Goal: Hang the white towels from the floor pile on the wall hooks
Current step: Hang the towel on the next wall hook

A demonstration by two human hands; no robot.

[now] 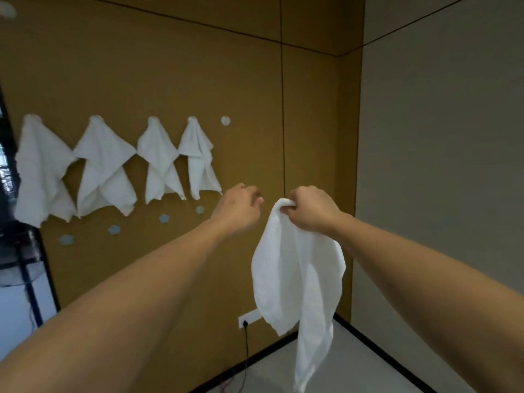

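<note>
The right hand is raised in front of the ochre wall, its fingers curled tight round a bunched corner of a white towel. The thin, soft cloth hangs from that grip in long loose folds, narrowing to a drooping tail near the pale floor. The left hand is just beside it, apart from the towel; its fingers look loosely curled and hold nothing, though they are turned away and blurred, so how far they are closed is hard to say.

On the wall to the left, four white towels hang in a row, each caught at one point and spreading into a crumpled, pointed shape. Right of the last one sits a bare round white hook. Below the row runs a slanting line of small pale-blue flower-shaped hooks, bare as well. A white wall socket with a black cable sits low, partly behind the held towel
</note>
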